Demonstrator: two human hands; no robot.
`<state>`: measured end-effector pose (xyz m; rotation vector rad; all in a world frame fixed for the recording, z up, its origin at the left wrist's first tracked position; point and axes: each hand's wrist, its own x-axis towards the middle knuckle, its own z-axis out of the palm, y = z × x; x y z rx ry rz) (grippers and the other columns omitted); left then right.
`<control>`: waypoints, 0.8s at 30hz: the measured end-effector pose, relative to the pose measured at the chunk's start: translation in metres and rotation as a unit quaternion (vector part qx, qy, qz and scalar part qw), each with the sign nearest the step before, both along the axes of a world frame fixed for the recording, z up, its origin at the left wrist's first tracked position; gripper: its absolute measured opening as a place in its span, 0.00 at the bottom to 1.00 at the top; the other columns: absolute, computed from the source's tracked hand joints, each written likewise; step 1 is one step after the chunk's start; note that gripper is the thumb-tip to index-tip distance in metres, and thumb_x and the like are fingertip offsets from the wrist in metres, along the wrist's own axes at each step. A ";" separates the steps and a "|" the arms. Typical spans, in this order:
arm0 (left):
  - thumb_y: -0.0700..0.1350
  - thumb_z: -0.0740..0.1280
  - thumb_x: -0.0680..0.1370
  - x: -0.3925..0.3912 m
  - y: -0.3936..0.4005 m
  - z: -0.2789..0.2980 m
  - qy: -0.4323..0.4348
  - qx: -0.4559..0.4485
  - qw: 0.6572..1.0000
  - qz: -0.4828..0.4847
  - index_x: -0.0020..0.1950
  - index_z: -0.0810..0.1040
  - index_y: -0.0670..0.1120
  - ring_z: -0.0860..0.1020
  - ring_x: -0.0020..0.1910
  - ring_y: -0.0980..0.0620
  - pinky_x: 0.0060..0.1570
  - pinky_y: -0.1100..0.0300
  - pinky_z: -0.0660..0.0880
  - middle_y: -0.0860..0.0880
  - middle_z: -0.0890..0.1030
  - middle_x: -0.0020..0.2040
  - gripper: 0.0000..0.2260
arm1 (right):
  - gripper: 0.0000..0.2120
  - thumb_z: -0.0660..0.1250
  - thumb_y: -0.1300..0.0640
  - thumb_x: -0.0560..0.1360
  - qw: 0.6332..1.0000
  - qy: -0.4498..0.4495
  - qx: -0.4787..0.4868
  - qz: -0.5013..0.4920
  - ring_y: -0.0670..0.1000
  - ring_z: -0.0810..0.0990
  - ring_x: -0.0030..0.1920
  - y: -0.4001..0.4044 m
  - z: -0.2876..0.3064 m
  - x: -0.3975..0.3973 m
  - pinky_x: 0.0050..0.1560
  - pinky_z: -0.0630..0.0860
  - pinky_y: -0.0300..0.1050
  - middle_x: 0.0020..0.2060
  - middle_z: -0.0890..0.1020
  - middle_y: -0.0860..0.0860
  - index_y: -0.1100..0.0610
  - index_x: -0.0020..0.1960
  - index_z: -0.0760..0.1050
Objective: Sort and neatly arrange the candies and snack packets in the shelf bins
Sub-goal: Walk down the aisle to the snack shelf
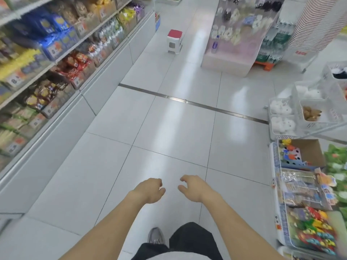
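The person stood in a shop aisle on a white tiled floor [169, 119]. Both bare arms reached forward at the lower centre of the frame. The left hand [150, 190] and the right hand [193, 187] hung side by side, close but apart, over the floor. Each had its fingers loosely curled and parted, and neither held anything.

The snack packets [75, 62] sat in shelf bins [50, 107] along the left edge of the frame, well apart from both hands: blue at the upper left, red and brown lower down. Their labels were too blurred to read. More bins [287, 239] of bright candies [317, 233] stood at the lower right, nearer the right hand but not touched.

A red-topped stool [175, 41] stood on the floor at the upper centre. A grey shoe [155, 235] showed at the bottom edge.
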<state>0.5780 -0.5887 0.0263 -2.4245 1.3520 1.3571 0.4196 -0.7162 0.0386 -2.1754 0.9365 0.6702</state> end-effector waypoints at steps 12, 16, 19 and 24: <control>0.55 0.57 0.82 0.218 -0.294 -0.017 -0.013 0.029 0.999 0.018 0.71 0.70 0.46 0.74 0.63 0.47 0.61 0.53 0.72 0.47 0.75 0.67 0.21 | 0.25 0.59 0.45 0.80 0.999 0.012 0.032 0.029 0.55 0.73 0.67 -0.286 -0.033 0.222 0.65 0.71 0.49 0.70 0.72 0.54 0.55 0.74 0.67; 0.56 0.56 0.81 0.293 -0.382 -0.003 -0.014 0.008 0.999 0.052 0.70 0.70 0.47 0.76 0.60 0.47 0.59 0.52 0.74 0.47 0.76 0.64 0.21 | 0.25 0.58 0.45 0.81 0.999 0.011 0.013 0.050 0.55 0.73 0.68 -0.390 -0.020 0.300 0.64 0.71 0.48 0.70 0.72 0.53 0.54 0.75 0.66; 0.56 0.56 0.81 0.352 -0.442 -0.002 -0.012 0.022 0.999 0.046 0.70 0.70 0.47 0.75 0.62 0.47 0.61 0.51 0.73 0.47 0.75 0.66 0.21 | 0.25 0.58 0.44 0.81 0.999 -0.001 0.008 0.047 0.55 0.73 0.67 -0.459 -0.016 0.359 0.66 0.71 0.48 0.71 0.72 0.52 0.54 0.74 0.66; 0.53 0.57 0.81 0.466 -0.555 -0.020 0.000 0.011 0.999 0.048 0.65 0.74 0.45 0.77 0.57 0.46 0.57 0.54 0.74 0.47 0.78 0.60 0.18 | 0.25 0.56 0.42 0.81 0.999 0.004 0.004 0.042 0.55 0.73 0.68 -0.568 -0.032 0.469 0.67 0.71 0.50 0.71 0.73 0.52 0.54 0.74 0.67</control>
